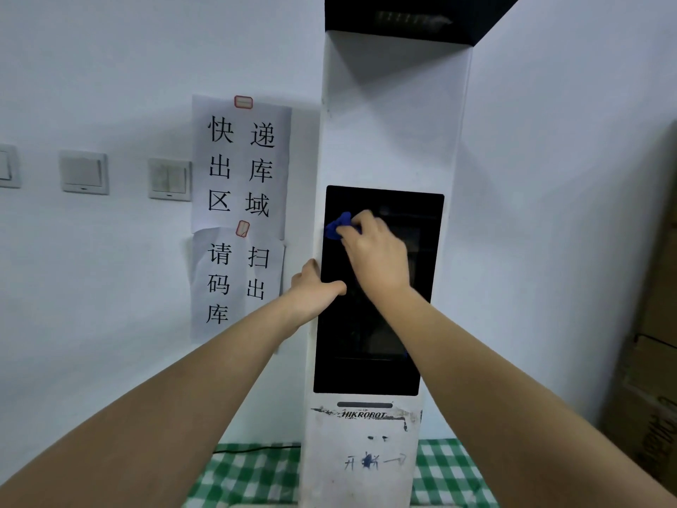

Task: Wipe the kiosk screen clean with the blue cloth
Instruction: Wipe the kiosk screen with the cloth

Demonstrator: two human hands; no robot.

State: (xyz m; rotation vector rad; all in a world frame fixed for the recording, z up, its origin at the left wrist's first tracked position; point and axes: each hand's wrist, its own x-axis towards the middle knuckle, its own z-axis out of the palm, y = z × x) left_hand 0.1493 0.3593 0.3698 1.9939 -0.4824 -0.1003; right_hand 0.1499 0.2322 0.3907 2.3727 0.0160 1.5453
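A green checked cloth (447,467) lies nearest, under the white kiosk (384,141). The left hand (311,291) clasps the kiosk's left edge, thumb on the dark screen (384,361). The right hand (377,251) presses a bunched blue cloth (337,226) against the screen's upper left. Paper signs (240,170) hang on the wall behind.
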